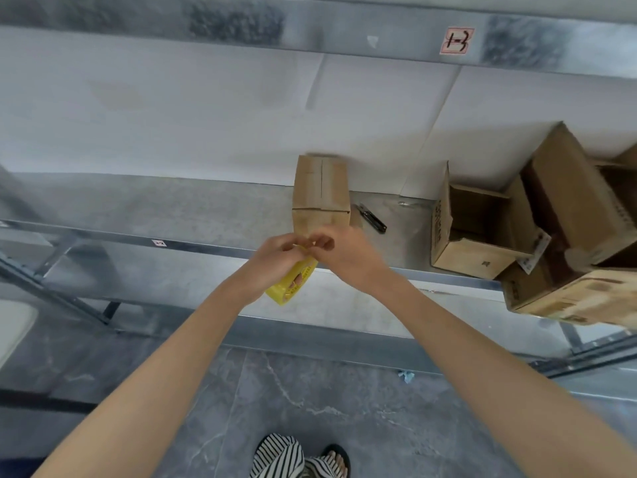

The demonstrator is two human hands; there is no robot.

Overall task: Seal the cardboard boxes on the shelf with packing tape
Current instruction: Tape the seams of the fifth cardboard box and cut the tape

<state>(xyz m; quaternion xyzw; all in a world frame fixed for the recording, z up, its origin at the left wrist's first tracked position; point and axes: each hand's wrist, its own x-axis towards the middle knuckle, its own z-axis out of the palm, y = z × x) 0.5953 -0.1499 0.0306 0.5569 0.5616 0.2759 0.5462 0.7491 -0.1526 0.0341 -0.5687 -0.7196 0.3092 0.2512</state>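
Note:
A small closed cardboard box (pixel 320 193) stands on the metal shelf (pixel 193 215), its top flaps meeting along a seam. Just in front of it my left hand (pixel 275 260) grips a yellow roll of packing tape (pixel 293 282). My right hand (pixel 344 255) meets the left above the roll, its fingertips pinching at the tape's free end. Both hands hover at the shelf's front edge, close to the box's near face. The tape end itself is hidden by the fingers.
A black utility knife (pixel 372 218) lies on the shelf right of the box. Further right stand an open cardboard box (pixel 479 232) and larger open boxes (pixel 572 243) stacked at an angle. A white wall panel backs the shelf. Grey stone floor below.

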